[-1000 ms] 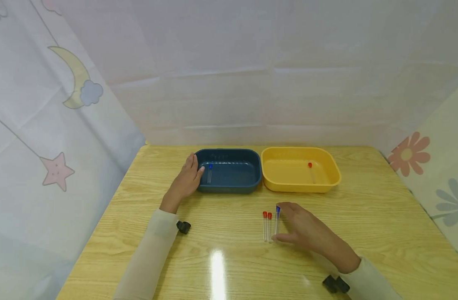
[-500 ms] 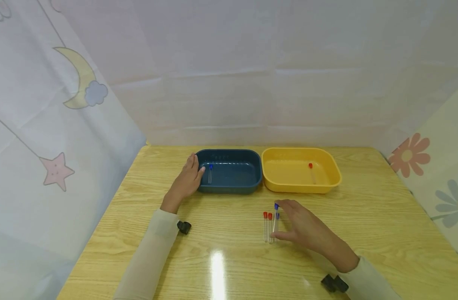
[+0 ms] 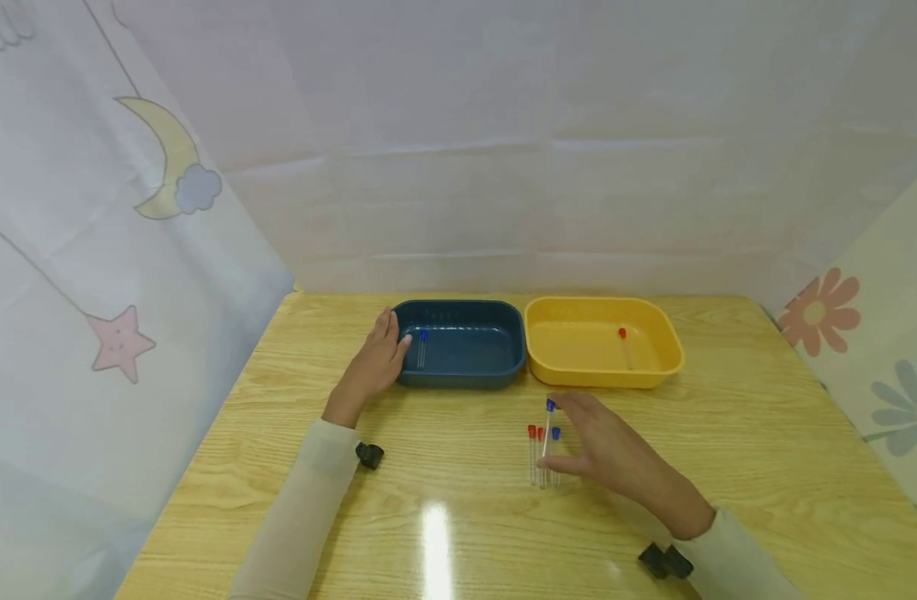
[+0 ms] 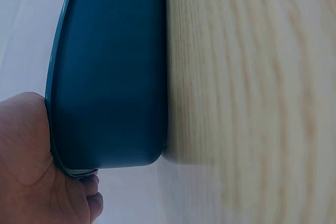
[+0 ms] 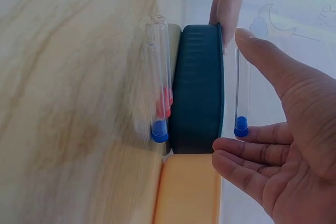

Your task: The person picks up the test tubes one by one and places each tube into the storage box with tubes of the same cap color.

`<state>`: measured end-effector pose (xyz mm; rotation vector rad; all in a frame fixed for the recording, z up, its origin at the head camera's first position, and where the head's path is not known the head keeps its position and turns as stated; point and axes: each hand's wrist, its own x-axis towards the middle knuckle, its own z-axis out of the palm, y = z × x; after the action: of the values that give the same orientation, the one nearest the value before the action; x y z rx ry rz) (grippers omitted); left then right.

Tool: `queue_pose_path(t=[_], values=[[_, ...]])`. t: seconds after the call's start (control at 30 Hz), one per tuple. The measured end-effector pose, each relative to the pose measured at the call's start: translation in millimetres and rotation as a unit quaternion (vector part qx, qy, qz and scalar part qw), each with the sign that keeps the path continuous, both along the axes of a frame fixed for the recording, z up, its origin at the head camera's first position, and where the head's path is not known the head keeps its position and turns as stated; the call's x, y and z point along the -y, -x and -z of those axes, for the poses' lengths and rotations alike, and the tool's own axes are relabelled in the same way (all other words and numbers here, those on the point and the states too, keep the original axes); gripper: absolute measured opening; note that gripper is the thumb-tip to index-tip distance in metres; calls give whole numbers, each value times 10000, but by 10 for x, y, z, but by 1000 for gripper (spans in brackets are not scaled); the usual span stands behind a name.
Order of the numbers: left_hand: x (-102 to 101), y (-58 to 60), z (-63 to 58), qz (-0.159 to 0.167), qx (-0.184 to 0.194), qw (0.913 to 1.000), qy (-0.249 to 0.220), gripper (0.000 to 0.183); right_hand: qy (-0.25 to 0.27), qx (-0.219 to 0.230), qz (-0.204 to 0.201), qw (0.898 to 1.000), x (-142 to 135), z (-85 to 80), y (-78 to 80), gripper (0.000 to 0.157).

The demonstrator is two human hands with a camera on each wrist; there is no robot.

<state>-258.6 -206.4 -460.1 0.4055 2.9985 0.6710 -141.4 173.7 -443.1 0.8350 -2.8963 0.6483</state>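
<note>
My right hand [image 3: 616, 446] holds a blue-capped test tube [image 5: 241, 98] lengthwise, thumb at the clear end and a finger at the cap. In the right wrist view the tube is raised clear of the table. Below it lie another blue-capped test tube [image 3: 556, 454] and two red-capped test tubes [image 3: 532, 454], side by side. My left hand [image 3: 372, 358] grips the left end of the dark blue tray [image 3: 473, 379], its thumb over the rim. One blue-capped tube [image 3: 423, 348] lies inside that tray.
A yellow tray [image 3: 593, 377] stands against the right side of the blue one and contains a red-capped tube [image 3: 623, 346]. Both trays are near the back of the wooden table [image 3: 293, 483]. Printed cloth [image 3: 443, 167] hangs behind and at both sides.
My right hand has lifted a blue-capped tube and moved slightly up and left, uncovering the other blue-capped tube on the table. The left hand stays on the blue tray.
</note>
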Motion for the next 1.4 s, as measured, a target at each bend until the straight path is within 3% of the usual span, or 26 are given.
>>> queue_pose_path(t=[0.7,1.4], values=[[-3,0,3,10,-77,10000,39,69,68,176,102,9998,53,-54,68,98],[10,18,26,2,-72,10000,18,69,271,-270,-191,9991,106,-114,176,101]])
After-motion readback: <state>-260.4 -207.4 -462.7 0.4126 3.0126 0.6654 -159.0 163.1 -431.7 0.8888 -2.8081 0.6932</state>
